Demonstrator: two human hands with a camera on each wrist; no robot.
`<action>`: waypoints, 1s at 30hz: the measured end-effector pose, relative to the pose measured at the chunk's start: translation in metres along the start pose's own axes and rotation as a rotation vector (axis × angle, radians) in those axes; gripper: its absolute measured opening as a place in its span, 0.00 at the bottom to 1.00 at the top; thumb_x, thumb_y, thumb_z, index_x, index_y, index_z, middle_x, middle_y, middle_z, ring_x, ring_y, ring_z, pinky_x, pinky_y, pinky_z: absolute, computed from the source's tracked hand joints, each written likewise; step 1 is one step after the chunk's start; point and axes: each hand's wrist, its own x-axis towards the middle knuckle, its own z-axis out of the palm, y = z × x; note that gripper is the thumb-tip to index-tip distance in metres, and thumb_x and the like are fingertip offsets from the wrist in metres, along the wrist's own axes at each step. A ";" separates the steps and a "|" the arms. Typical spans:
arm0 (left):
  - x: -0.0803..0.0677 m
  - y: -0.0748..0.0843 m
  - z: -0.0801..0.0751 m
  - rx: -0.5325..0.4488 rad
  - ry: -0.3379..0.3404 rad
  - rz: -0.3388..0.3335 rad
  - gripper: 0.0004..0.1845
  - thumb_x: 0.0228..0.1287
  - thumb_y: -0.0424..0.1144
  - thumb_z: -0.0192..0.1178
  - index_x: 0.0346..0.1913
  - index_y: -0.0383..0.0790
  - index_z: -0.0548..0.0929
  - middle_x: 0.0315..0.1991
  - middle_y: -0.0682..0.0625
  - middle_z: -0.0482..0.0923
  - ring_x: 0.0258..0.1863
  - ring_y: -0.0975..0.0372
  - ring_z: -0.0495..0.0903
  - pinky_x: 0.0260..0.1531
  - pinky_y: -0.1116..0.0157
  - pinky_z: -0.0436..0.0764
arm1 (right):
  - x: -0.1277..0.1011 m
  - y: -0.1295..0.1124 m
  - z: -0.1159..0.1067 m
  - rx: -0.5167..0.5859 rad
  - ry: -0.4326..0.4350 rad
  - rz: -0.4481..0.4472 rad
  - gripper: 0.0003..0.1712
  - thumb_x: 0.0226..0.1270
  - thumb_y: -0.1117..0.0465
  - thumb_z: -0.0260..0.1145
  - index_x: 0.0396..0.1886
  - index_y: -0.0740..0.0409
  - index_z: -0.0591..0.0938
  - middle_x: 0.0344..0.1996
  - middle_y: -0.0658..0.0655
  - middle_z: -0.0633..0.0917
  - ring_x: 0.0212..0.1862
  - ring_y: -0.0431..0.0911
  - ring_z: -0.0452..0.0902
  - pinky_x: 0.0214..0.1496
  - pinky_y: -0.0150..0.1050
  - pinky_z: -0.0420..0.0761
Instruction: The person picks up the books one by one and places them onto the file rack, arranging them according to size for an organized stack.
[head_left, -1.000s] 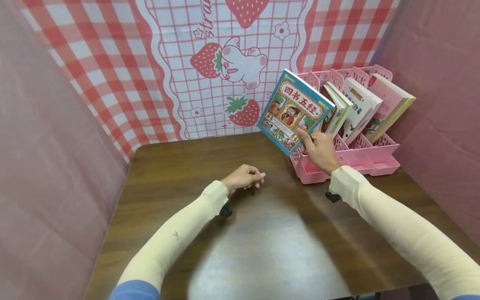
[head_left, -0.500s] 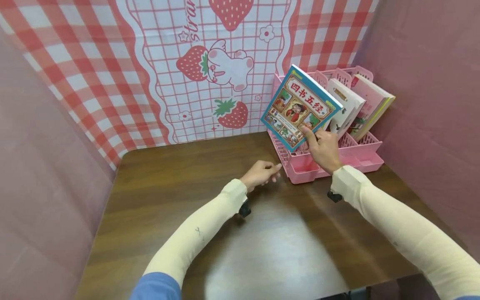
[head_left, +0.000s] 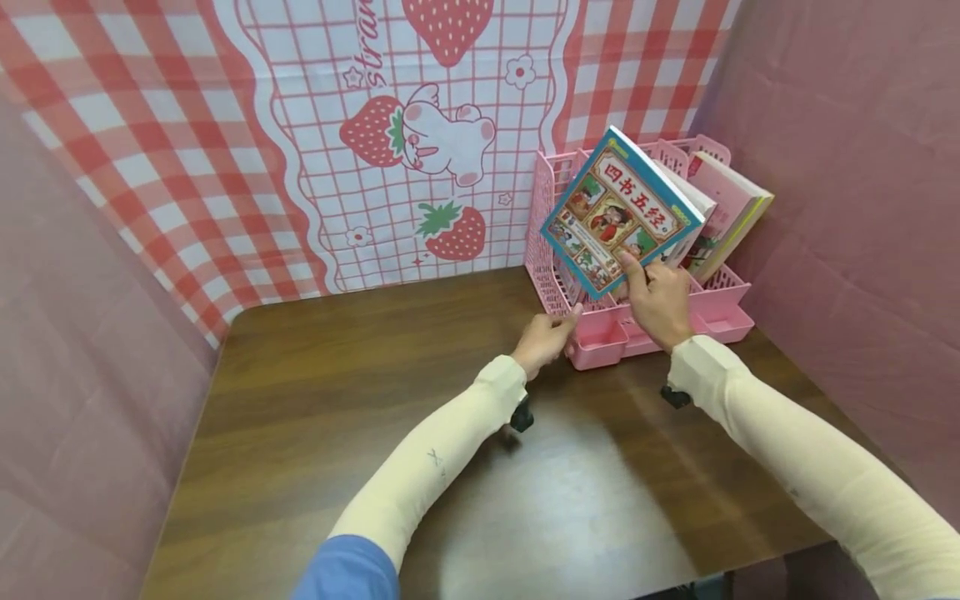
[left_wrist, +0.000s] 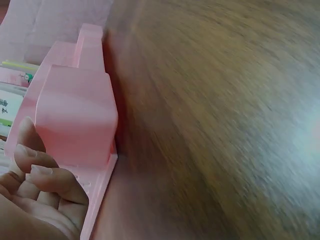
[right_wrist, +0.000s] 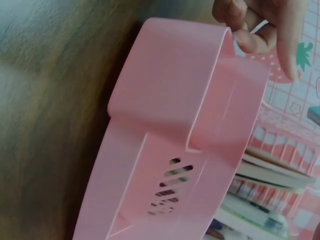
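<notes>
My right hand [head_left: 660, 300] grips a blue-bordered children's book [head_left: 622, 212] by its lower right corner, thumb across the illustrated cover. The book is tilted in front of a pink book rack [head_left: 600, 354] and hides part of it. Beside the rack's front left corner is my left hand [head_left: 543, 340], its thumb extended. In the left wrist view its loosely curled fingers [left_wrist: 60, 182] lie right by the pink wall; contact cannot be told. From the right wrist view, the same left hand [right_wrist: 260, 30] appears past the rack's corner, with nothing seen in its grasp.
White books [head_left: 693, 200] and a pink book [head_left: 723, 204] lean in the rack's right slots. Small trays [head_left: 723, 321] project from its front. Checked strawberry cloth [head_left: 457, 167] hangs behind the wooden table [head_left: 360, 358]; a pink curtain [head_left: 832, 208] stands at right.
My left hand has moved right, up to the rack's front left corner. The book in my right hand has shifted slightly right against the rack. The head view has turned a little rightward.
</notes>
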 end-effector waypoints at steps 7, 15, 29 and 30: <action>0.001 0.002 0.008 -0.043 0.040 -0.063 0.31 0.76 0.62 0.55 0.26 0.38 0.83 0.16 0.50 0.77 0.18 0.59 0.74 0.13 0.69 0.64 | -0.006 0.013 0.003 -0.015 0.041 -0.087 0.32 0.76 0.59 0.64 0.06 0.60 0.77 0.11 0.61 0.76 0.12 0.53 0.69 0.22 0.53 0.70; 0.006 0.011 0.015 -0.099 0.035 -0.154 0.29 0.79 0.55 0.54 0.24 0.35 0.79 0.14 0.50 0.76 0.08 0.65 0.62 0.08 0.68 0.57 | -0.008 0.018 0.003 -0.045 -0.025 -0.006 0.33 0.78 0.56 0.64 0.08 0.62 0.77 0.10 0.61 0.76 0.15 0.60 0.73 0.25 0.57 0.74; 0.006 0.016 0.013 -0.059 0.005 -0.192 0.19 0.81 0.52 0.50 0.44 0.43 0.85 0.14 0.48 0.76 0.07 0.64 0.61 0.06 0.67 0.57 | 0.002 0.018 -0.003 -0.049 -0.083 0.217 0.36 0.83 0.47 0.55 0.15 0.65 0.81 0.11 0.59 0.80 0.23 0.65 0.80 0.44 0.58 0.78; 0.006 0.017 0.013 -0.058 -0.001 -0.190 0.19 0.81 0.52 0.50 0.47 0.43 0.85 0.14 0.48 0.76 0.07 0.64 0.61 0.06 0.68 0.57 | 0.003 0.017 -0.003 -0.055 -0.103 0.231 0.36 0.83 0.47 0.54 0.17 0.65 0.82 0.10 0.57 0.80 0.23 0.63 0.81 0.46 0.58 0.78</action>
